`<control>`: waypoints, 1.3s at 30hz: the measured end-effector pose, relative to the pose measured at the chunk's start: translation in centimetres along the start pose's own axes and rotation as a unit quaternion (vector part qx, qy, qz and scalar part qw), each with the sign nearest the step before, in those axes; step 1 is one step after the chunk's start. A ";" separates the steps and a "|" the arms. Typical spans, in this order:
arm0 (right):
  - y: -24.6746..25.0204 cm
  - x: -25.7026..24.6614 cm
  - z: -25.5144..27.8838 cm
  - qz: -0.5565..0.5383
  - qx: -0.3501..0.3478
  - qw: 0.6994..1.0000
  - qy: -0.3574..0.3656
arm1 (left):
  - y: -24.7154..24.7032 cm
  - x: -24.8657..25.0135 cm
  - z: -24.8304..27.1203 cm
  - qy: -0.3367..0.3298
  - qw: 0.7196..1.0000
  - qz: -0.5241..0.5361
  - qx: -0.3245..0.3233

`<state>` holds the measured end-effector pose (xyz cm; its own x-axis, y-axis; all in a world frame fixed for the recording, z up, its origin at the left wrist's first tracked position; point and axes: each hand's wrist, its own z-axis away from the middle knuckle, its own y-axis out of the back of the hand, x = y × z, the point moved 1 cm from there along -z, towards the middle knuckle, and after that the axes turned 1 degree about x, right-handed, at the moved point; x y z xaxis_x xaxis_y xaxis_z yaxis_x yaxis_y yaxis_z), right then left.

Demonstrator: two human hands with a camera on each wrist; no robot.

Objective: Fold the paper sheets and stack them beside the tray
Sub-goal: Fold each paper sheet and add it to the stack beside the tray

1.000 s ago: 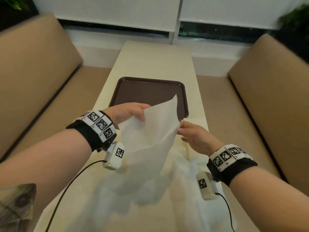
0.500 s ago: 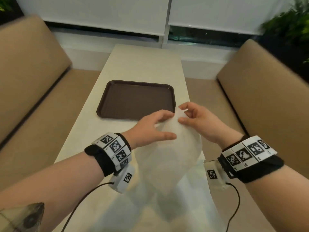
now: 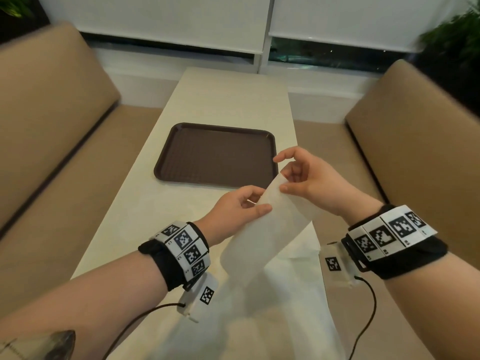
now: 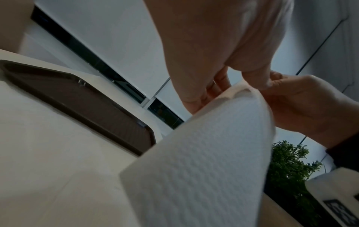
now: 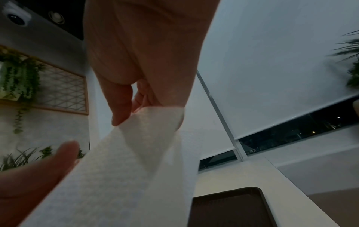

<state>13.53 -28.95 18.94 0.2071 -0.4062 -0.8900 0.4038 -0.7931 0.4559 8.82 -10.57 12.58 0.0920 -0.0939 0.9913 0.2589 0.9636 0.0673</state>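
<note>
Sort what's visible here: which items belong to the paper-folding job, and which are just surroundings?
Job:
- paper sheet, pinched at its top by the left hand and right hand
- more white sheets lying below
- brown tray
- table

Surroundings:
- tan benches
- window blinds
- plants

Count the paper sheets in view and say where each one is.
2 for certain. One paper sheet hangs in the air, pinched at its top edge by the left hand and right hand. At least one more, the loose sheets, lies on the table below; overlapping layers may hide others.
</note>
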 end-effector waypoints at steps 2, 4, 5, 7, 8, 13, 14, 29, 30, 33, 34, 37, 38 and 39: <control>-0.3 -0.1 0.0 -0.011 -0.013 1.000 0.004 | 0.2 0.1 -0.1 0.004 1.000 0.008 0.009; -0.4 -0.2 -0.1 -0.020 -0.024 0.999 0.007 | 0.5 0.2 -0.1 0.000 1.000 -0.004 0.016; -0.4 -0.2 -0.1 -0.022 -0.027 0.999 0.006 | 0.6 0.2 -0.2 -0.001 1.000 -0.010 0.021; -0.3 -0.1 -0.2 -0.016 -0.028 0.999 0.007 | 0.6 0.3 -0.3 -0.003 0.999 -0.015 0.033; -0.3 0.0 -0.3 -0.004 -0.027 1.000 0.010 | 0.6 0.4 -0.3 -0.007 0.999 -0.022 0.039; -0.2 0.0 -0.1 0.214 0.025 0.974 0.063 | 0.8 0.7 -1.1 -0.099 0.973 -0.194 0.073; -0.3 0.0 -0.2 0.286 0.018 0.955 0.078 | 0.8 0.9 -1.3 -0.119 0.963 -0.231 0.070; -1.1 3.5 1.3 0.477 -0.043 0.877 -0.033 | 0.1 2.1 -6.7 -0.118 0.863 -0.478 -0.113; -1.0 4.0 1.2 0.451 -0.022 0.891 -0.046 | -0.3 2.2 -7.2 -0.125 0.857 -0.487 -0.115; 0.7 6.6 1.4 0.263 0.111 0.945 -0.158 | 0.2 1.2 -8.9 -0.149 0.868 -0.473 -0.004; 1.2 7.6 1.7 0.207 0.161 0.945 -0.195 | 0.5 0.4 -9.4 -0.141 0.888 -0.433 0.058; 1.4 11.1 2.6 0.064 0.243 0.920 -0.302 | -0.5 -2.8 -9.8 -0.007 0.951 -0.288 0.115; 1.3 12.4 2.8 0.026 0.260 0.908 -0.327 | -1.4 -4.4 -9.9 0.046 0.957 -0.273 0.090; 1.0 13.6 2.8 -0.003 0.268 0.900 -0.345 | -2.4 -6.1 -10.2 0.097 0.958 -0.262 0.061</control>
<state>14.31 -36.56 7.30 -0.4709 -0.4404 -0.7644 -0.1218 -0.8257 0.5508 17.42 -14.88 5.25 0.1599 -0.6070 0.7785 0.2042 0.7919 0.5755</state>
